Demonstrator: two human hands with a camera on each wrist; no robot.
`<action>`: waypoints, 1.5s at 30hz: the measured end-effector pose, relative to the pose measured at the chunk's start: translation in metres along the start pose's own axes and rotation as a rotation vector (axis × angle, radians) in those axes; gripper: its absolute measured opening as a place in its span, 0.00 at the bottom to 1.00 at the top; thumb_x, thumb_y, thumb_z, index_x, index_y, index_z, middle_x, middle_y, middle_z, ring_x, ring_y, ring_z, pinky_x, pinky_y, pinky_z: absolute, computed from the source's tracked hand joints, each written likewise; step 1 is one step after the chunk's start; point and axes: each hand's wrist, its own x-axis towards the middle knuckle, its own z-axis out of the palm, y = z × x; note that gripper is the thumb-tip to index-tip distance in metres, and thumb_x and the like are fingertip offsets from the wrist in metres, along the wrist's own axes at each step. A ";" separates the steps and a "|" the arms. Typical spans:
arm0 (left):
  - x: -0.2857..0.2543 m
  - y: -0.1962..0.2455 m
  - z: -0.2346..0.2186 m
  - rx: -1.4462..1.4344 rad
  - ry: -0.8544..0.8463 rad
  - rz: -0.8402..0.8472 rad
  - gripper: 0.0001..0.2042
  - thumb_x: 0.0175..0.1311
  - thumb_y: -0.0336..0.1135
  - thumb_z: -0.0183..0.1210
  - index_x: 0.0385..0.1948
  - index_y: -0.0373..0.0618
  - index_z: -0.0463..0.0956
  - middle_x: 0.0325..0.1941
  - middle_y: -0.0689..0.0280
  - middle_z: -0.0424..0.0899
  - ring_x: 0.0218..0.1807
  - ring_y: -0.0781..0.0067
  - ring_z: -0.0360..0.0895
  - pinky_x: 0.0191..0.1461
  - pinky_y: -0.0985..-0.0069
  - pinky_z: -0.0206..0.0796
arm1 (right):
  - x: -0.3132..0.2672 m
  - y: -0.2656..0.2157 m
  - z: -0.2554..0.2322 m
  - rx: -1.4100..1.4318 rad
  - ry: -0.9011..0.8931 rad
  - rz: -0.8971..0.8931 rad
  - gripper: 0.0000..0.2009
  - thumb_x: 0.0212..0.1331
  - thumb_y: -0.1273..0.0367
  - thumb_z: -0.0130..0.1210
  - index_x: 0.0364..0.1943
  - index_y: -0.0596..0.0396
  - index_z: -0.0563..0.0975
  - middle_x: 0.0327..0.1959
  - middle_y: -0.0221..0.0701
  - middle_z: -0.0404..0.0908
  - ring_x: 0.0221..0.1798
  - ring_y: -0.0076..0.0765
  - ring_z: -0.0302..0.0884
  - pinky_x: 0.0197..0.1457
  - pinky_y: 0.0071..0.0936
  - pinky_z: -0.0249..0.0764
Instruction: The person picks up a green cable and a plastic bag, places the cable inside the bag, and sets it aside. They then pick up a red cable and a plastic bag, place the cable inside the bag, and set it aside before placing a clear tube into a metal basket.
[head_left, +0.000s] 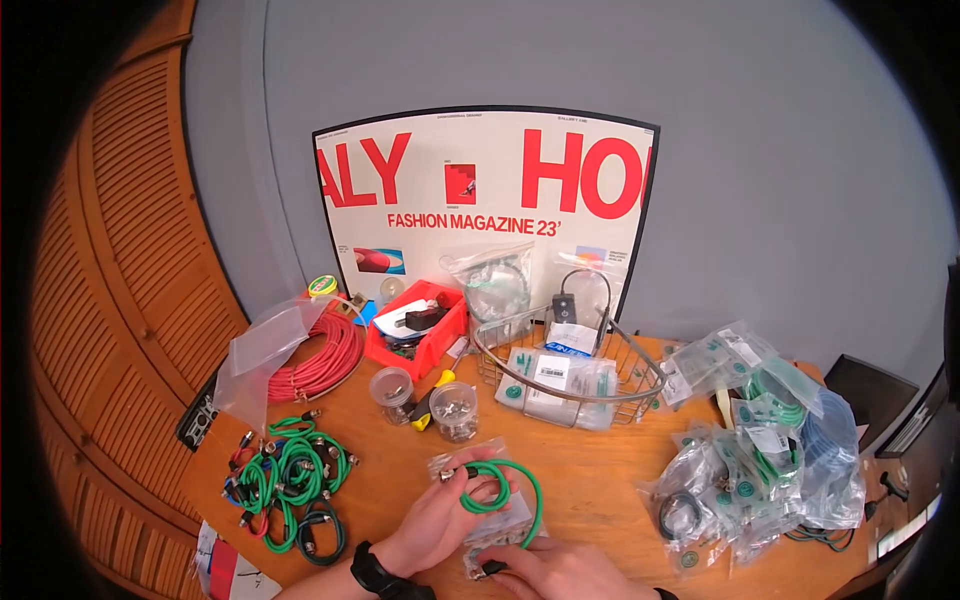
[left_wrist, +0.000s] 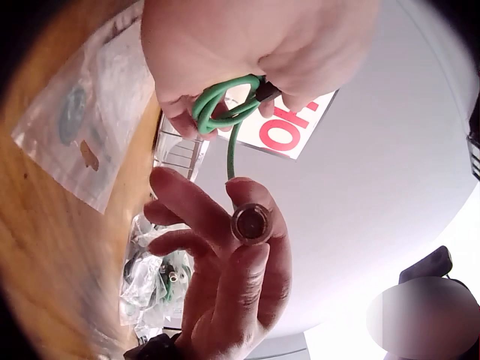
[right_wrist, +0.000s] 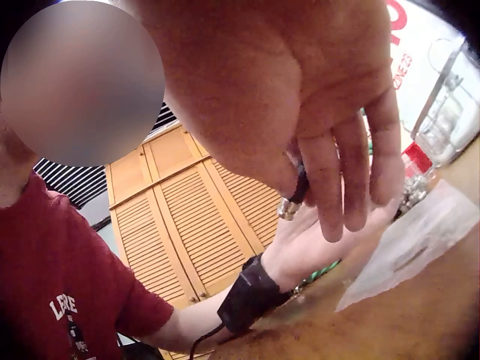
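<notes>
A coiled green cable (head_left: pixel 540 500) is held between both hands above a clear plastic bag (head_left: pixel 510 515) on the table. The left hand (head_left: pixel 425 530) grips the coil and one black-and-metal end; in the left wrist view, the left hand (left_wrist: pixel 255 52) has fingers curled round the green loops (left_wrist: pixel 214 112). With thumb and index finger, the right hand (head_left: pixel 565 572) pinches the cable's other end. That metal connector (left_wrist: pixel 251 223) faces the camera in the left wrist view. In the right wrist view, the connector (right_wrist: pixel 286 208) sticks out beside the right hand's (right_wrist: pixel 300 112) straighter fingers.
Green cables (head_left: pixel 290 475) lie in a pile at left. Bagged cables (head_left: pixel 770 450) cover the right side. Behind are a red cable coil (head_left: pixel 325 360), a red bin (head_left: pixel 440 345), two clear cups (head_left: pixel 455 410), a yellow-black tool (head_left: pixel 430 400) and a wire basket (head_left: pixel 640 385).
</notes>
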 end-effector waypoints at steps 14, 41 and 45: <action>-0.009 -0.015 0.014 -0.084 -0.119 -0.055 0.20 0.73 0.51 0.40 0.61 0.55 0.60 0.59 0.57 0.66 0.64 0.61 0.63 0.65 0.59 0.56 | 0.000 0.024 0.006 -0.427 0.231 0.046 0.10 0.57 0.66 0.56 0.43 0.48 0.78 0.12 0.32 0.73 0.14 0.37 0.74 0.18 0.31 0.68; -0.009 0.005 0.021 0.500 -0.173 0.069 0.50 0.55 0.23 0.65 0.72 0.54 0.34 0.71 0.57 0.58 0.71 0.64 0.57 0.67 0.65 0.59 | 0.007 0.023 -0.007 -0.492 0.179 -0.073 0.17 0.47 0.69 0.59 0.44 0.48 0.75 0.29 0.27 0.68 0.35 0.33 0.70 0.32 0.27 0.71; -0.007 0.000 0.013 0.568 -0.179 0.158 0.53 0.49 0.24 0.70 0.72 0.52 0.37 0.68 0.56 0.61 0.69 0.65 0.59 0.67 0.66 0.59 | 0.008 0.027 -0.001 -0.467 0.084 -0.074 0.18 0.45 0.69 0.61 0.44 0.46 0.75 0.30 0.28 0.67 0.36 0.33 0.69 0.32 0.28 0.71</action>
